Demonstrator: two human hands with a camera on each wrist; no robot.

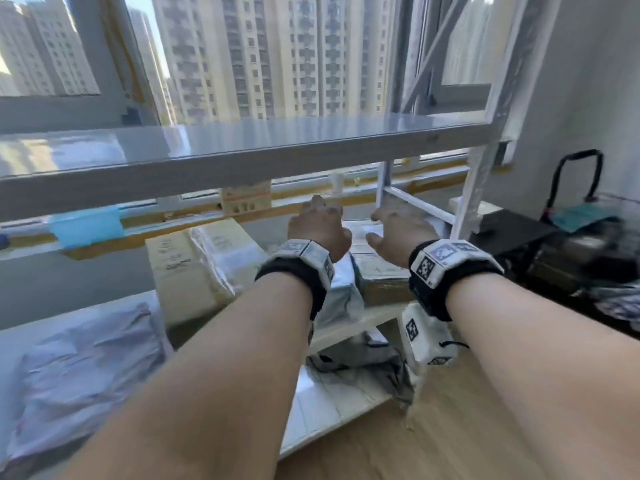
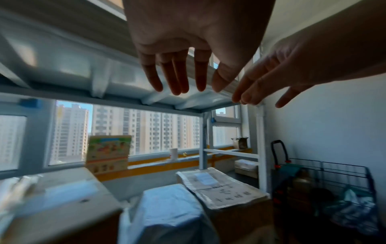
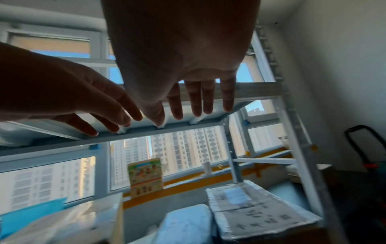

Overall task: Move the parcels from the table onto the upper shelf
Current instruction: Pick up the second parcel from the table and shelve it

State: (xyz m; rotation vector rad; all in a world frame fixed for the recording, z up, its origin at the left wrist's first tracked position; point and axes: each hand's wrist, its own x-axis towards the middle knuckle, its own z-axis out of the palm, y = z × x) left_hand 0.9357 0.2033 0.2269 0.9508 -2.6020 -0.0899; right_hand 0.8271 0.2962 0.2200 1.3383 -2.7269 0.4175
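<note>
Both hands reach in under the grey upper shelf, fingers straight and spread, holding nothing. My left hand hovers over a grey plastic-bag parcel. My right hand is above a tape-wrapped cardboard box. A larger cardboard box stands to the left of them on the same lower board. A flat pale bag parcel lies on a white surface at the near left.
A black trolley with a wire basket stands right of the white rack post. On the windowsill sit a blue bin, a picture box and a white cup. A dark bag lies on the lowest board.
</note>
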